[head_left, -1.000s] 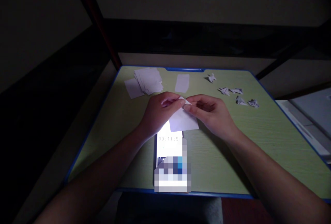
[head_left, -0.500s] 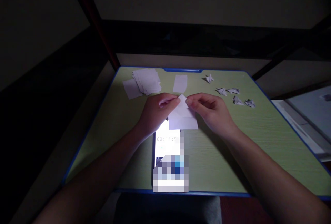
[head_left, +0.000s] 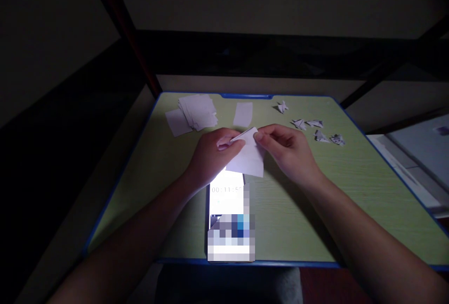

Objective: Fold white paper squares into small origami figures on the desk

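Note:
Between both hands, above the middle of the table, is a white sheet of paper (head_left: 249,158) with a fold along its upper part. My left hand (head_left: 217,150) pinches its upper left edge between thumb and fingers. On the other side my right hand (head_left: 283,147) grips the top right corner, thumb in front. The sheet's lower end hangs free and tilts a little. Below it lies a lit phone (head_left: 226,201) showing a running timer; the sheet covers its top end, and part of the phone is pixelated.
The green table (head_left: 140,201) has a blue rim. A stack of white paper (head_left: 197,112) lies at the back left, with a single slip (head_left: 243,114) at the back middle. Several small folded paper shapes (head_left: 299,124) sit at the back right. Beyond the right edge is a pale box-like object (head_left: 424,154).
The sheet has turned, its pointed top shifting right and its lower left part going behind my left hand. My right hand has moved slightly right. The timer has advanced.

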The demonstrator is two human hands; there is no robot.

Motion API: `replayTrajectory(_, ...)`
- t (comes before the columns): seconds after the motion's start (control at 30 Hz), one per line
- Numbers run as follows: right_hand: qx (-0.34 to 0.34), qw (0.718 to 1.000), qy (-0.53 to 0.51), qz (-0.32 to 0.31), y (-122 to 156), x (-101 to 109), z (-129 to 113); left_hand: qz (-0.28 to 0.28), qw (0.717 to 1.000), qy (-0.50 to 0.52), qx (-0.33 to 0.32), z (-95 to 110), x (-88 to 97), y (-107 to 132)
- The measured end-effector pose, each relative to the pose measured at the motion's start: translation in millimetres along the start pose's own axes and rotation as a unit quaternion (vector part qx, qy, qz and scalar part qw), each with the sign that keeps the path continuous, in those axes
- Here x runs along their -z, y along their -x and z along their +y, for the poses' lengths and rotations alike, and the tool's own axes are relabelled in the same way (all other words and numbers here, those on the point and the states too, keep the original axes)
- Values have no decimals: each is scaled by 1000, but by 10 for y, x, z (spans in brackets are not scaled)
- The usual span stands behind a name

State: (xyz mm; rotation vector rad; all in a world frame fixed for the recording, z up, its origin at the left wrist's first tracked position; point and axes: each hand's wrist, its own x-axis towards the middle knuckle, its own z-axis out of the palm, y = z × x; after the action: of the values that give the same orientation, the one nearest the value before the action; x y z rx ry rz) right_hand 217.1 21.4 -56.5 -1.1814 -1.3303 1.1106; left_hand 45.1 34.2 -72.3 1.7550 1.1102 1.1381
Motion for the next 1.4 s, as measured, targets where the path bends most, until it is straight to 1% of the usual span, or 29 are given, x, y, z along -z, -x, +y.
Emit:
replayTrajectory(0.07,3,1000,-13,-14,14,-7,-8,12,999,-27,-20,8,-13,18)
replayTrajectory(0.13,-5,1000,-20,-16,20,-9,-14,5,1000,-16,-20,31,-26,35)
replayTrajectory(0.23,-15,1000,-12,3,16,-4,-10,-41,999,30,-7,73,-32,41)
replayTrajectory(0.33,-12,1000,-7,5,8,4,11,-77,997,28,10,105,-18,28)
replayTrajectory(0.43,-10,1000,-6,0,9,4,34,-70,997,11,15,120,-6,19)
replayTrajectory(0.5,-11,1000,-6,1,14,1,44,-68,997,21,11,123,-8,22)
replayTrajectory(0.63,-31,999,-5,-14,22,3,34,-82,996,38,9,128,-14,35)
replayTrajectory(0.73,-36,999,0,-26,25,15,10,-83,996,14,5,136,-2,36)
replayTrajectory(0.87,-27,999,6,-42,24,23,0,-79,997,-13,-2,146,11,29)
replayTrajectory(1.0,2,999,34,-38,22,12,8,-54,998,-15,-8,149,-9,20)
replayTrajectory(1.17,36,996,72,-41,41,-8,-9,-38,999,5,-3,117,-44,10)
replayTrajectory(1.3,25,996,64,-57,55,-5,-24,-8,999,43,-25,63,-52,4)
replayTrajectory(1.4,15,995,63,-70,48,7,-14,3,997,70,-28,39,-51,0)
